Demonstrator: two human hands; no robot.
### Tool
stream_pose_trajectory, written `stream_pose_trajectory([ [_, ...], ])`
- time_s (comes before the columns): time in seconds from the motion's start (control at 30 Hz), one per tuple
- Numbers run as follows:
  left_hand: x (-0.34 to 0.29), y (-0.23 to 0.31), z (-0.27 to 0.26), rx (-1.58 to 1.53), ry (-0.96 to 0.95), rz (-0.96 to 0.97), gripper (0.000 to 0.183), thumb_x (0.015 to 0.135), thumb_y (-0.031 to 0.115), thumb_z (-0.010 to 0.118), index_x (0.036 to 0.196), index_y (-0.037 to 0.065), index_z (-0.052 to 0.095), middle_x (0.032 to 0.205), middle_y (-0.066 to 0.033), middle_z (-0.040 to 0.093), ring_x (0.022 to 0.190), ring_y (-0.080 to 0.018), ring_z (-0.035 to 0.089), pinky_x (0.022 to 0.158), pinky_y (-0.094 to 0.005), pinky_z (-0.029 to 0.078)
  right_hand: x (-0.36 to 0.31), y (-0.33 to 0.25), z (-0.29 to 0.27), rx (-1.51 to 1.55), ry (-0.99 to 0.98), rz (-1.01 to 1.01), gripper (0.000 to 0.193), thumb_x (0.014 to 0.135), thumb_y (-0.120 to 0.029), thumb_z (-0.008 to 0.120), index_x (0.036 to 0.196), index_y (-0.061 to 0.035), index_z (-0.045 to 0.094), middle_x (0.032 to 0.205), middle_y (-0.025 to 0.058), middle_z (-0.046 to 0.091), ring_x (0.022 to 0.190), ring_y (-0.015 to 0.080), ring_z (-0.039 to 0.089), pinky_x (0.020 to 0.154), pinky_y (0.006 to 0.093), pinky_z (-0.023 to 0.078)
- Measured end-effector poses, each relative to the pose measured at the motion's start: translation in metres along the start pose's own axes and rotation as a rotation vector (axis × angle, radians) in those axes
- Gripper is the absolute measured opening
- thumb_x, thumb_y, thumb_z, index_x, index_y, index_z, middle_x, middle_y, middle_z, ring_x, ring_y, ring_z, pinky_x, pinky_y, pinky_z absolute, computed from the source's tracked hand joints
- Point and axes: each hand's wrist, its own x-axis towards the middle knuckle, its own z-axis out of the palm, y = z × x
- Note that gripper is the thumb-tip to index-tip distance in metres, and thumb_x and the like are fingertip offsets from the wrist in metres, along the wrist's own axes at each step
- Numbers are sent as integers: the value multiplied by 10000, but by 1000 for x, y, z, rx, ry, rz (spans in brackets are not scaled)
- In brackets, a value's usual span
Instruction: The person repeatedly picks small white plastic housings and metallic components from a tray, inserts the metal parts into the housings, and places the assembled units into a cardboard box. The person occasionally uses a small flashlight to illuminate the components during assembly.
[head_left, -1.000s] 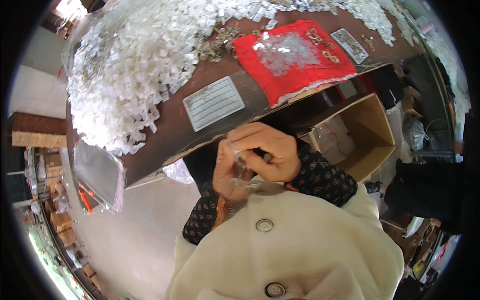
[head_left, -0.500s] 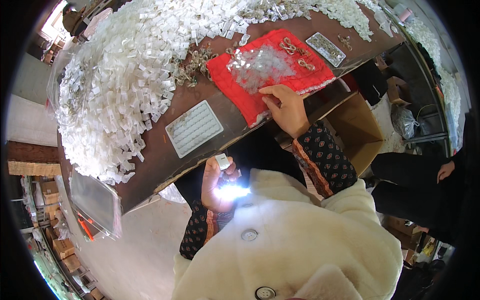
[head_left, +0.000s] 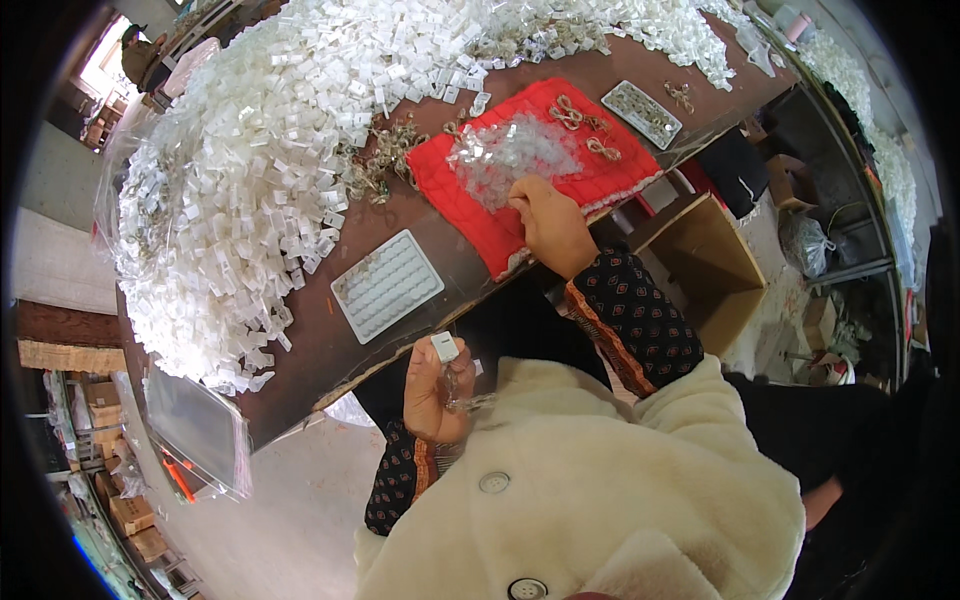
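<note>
My left hand (head_left: 432, 398) is closed, pinching a small white block-like piece (head_left: 444, 348) between thumb and fingers. Thin clear plastic (head_left: 470, 402) trails from its lower fingers. Over the near edge of the red cloth (head_left: 500, 245), my right hand (head_left: 556, 232) has its fingertips drawn together at the border of a heap of clear plastic pieces (head_left: 520, 148). Whatever those fingertips grip is too small to make out. Bundles of beige cord (head_left: 566, 112) lie on the cloth beyond the heap.
A large mound of small white and clear pieces (head_left: 240, 200) covers the table's left and back. A white ridged tray (head_left: 388, 285) lies near the front edge; a small tray of tiny parts (head_left: 632, 124) sits beyond the cloth. A cardboard box (head_left: 715, 260) stands below, at right.
My right hand has turned inward and its thumb and fingers have come together. The bright glare at my left hand is gone. The person at right has shifted.
</note>
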Motion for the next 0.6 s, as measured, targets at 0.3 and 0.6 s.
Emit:
stream_pose_trajectory([
  [0.3, -5, 3, 5, 104, -93, 80, 160, 950, 160, 623, 1087, 101, 567, 1030, -121, 660, 808, -169, 589, 709, -315, 494, -14, -64, -28, 537, -181, 40, 105, 900, 35, 578, 991, -13, 556, 847, 70, 576, 735, 120, 553, 666, 270, 469],
  [0.6, -18, 17, 16, 269, -52, 188, 219, 954, 204, 627, 1088, 43, 563, 965, -116, 663, 754, -152, 623, 667, -284, 520, -37, -131, -25, 618, -340, -397, 175, 842, 95, 606, 993, 8, 630, 874, 120, 662, 719, 230, 612, 649, 293, 483],
])
